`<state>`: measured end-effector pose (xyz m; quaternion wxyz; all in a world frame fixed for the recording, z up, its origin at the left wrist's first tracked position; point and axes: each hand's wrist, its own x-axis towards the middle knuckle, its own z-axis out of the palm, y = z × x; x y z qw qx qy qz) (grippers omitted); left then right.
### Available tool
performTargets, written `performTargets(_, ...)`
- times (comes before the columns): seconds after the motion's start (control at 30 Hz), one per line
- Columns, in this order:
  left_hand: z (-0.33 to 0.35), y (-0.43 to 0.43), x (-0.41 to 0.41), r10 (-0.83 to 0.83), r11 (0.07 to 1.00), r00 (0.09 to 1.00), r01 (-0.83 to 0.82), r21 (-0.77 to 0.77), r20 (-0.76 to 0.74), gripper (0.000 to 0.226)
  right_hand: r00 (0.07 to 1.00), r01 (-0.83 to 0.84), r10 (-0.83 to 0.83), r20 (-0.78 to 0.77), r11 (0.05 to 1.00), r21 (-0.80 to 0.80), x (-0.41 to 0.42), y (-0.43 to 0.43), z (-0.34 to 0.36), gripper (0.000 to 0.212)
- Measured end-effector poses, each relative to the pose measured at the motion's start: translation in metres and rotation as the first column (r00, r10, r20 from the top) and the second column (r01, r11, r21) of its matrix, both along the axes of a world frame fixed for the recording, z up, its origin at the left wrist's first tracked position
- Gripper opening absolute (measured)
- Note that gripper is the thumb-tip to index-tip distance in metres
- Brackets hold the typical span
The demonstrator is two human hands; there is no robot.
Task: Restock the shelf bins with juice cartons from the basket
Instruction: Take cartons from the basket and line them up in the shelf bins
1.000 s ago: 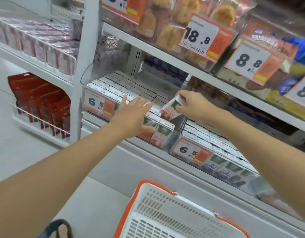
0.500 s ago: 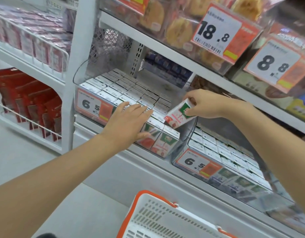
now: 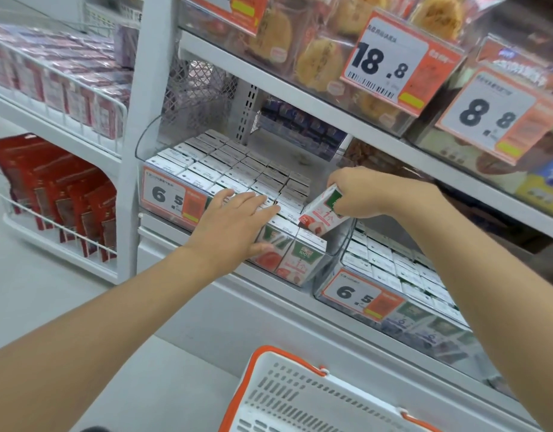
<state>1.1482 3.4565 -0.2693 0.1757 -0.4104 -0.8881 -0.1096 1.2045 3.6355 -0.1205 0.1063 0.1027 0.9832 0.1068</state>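
Head view.

Small white juice carton with green and red print [image 3: 321,213]: tilted, lower end over the front-right gap of the clear plastic shelf bin [image 3: 334,244].

My right grip [image 3: 367,191]: curled, pinching the carton's top, wrist bent down.

My left grip [image 3: 234,224]: spread flat, pressing the packed white carton rows [image 3: 238,169].

Advice: hold the rows aside, square the carton upright, then lower it.

White slotted basket with orange rim [image 3: 300,397]: below, contents unseen.

Both bare arms reach up from the bottom corners toward the middle of the frame. The left hand [image 3: 234,226] lies palm down, fingers straight and close together. Just right of it, the right hand [image 3: 365,194] curls its fingers round the top of a tilted juice carton [image 3: 320,215].
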Motion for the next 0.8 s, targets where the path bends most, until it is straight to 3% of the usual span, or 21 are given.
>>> performTargets(0.2, 0.001, 0.002, -0.005, -0.007, 1.000, 1.000, 0.007, 0.002, 0.004, 0.058, 0.992, -0.044, 0.035, -0.124, 0.997, -0.068, 0.018, 0.010, -0.015, 0.036)
performTargets(0.3, -0.001, 0.003, 0.000, 0.024, 1.000, 0.999, -0.025, -0.019, -0.028, 0.060, 0.975, -0.107, 0.102, -0.198, 0.994, -0.017, 0.024, 0.014, -0.019, 0.038)
performTargets(0.37, -0.002, 0.004, 0.002, 0.040, 0.999, 0.998, -0.041, -0.031, -0.049, 0.062, 0.984, -0.126, 0.122, -0.127, 0.992, -0.026, 0.017, 0.014, -0.017, 0.038)
performTargets(0.47, -0.001, 0.003, 0.003, 0.056, 0.998, 0.997, -0.057, -0.030, -0.045, 0.064, 0.995, -0.084, 0.093, 0.046, 0.982, -0.167, 0.004, 0.013, -0.009, 0.038)
performTargets(0.63, -0.001, 0.002, 0.003, 0.051, 0.999, 0.998, -0.051, -0.012, -0.035, 0.064, 0.958, 0.019, 0.073, 0.277, 0.949, -0.313, -0.021, 0.014, -0.006, 0.052)
performTargets(0.73, -0.005, 0.002, 0.000, 0.043, 0.999, 0.998, -0.043, 0.011, -0.054, 0.063, 0.906, 0.083, 0.060, 0.420, 0.945, -0.316, -0.033, 0.008, -0.021, 0.092)
performTargets(0.8, -0.006, 0.003, -0.001, 0.035, 0.999, 0.997, -0.033, 0.019, -0.064, 0.062, 0.872, 0.145, 0.045, 0.488, 0.928, -0.344, -0.039, 0.007, -0.031, 0.108)
